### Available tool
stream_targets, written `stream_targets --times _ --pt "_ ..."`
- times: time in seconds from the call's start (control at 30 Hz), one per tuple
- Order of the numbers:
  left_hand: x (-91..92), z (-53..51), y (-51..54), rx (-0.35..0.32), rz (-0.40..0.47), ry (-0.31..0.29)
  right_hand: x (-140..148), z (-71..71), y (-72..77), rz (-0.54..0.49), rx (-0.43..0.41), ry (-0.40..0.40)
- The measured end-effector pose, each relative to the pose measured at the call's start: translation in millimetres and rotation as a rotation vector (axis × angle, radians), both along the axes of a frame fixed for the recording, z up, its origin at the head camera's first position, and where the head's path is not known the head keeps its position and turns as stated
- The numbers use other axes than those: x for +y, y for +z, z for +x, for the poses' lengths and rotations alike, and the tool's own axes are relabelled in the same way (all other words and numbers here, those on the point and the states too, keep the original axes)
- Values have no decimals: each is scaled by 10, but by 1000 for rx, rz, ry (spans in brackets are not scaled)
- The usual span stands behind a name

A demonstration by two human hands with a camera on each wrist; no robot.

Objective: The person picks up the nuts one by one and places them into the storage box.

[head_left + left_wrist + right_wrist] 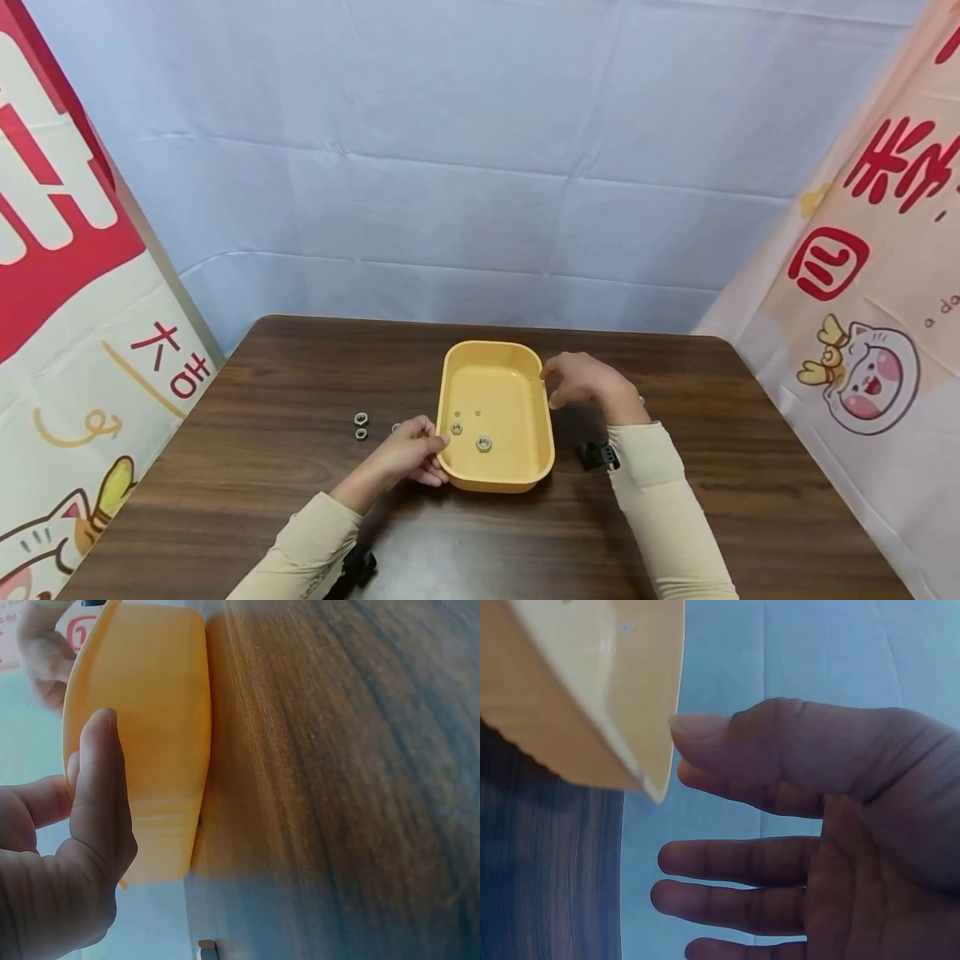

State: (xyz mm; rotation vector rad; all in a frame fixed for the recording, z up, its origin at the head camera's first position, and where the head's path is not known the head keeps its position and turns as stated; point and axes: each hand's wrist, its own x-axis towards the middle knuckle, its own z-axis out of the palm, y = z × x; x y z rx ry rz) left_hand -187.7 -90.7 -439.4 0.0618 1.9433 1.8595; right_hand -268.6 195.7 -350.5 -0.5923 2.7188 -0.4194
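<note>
Hands flank a yellow tray, which sits at mid-table, open side up; whether its base rests fully flat cannot be told. Far left, two hexagonal nuts lie one beyond the other on the dark, wood-grained table, their rings metallic and grey. A third nut shows partly beside the left hand. This hand pinches the tray's near left side, thumb over the rim, fingers against the outer wall.

Centrally, the tray is a shallow, rounded rectangle with smooth, plastic-looking walls and faint ridges near one corner of its outer face. It is probably light, fairly stiff and unlikely to break, though somewhat slippery; opposite rims offer the surest hold, since one-sided lifting could tip it. On its floor lie two tiny nuts, a medium nut and a larger nut; these are likely hard, dense for their size and free to slide.

At right, the right hand grips nothing, its fingers extended and apart in the wrist view, thumb tip at the tray's rim; contact is uncertain. Behind hangs a creased, pale blue cloth.
</note>
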Motion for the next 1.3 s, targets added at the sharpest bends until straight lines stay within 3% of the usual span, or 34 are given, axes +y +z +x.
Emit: stream_targets --times 0.43,0.8,1.07,1.3 --pt "-9 13 -40 -2 26 -17 306 29 -124 -15 -45 -77" --pt "-12 33 8 6 12 -5 555 17 -311 -60 -60 -168" --pt "2 33 -4 9 18 0 793 0 -483 -98 -43 -183" --pt "-2 26 -21 11 24 1 962 -44 -618 -139 22 -190"
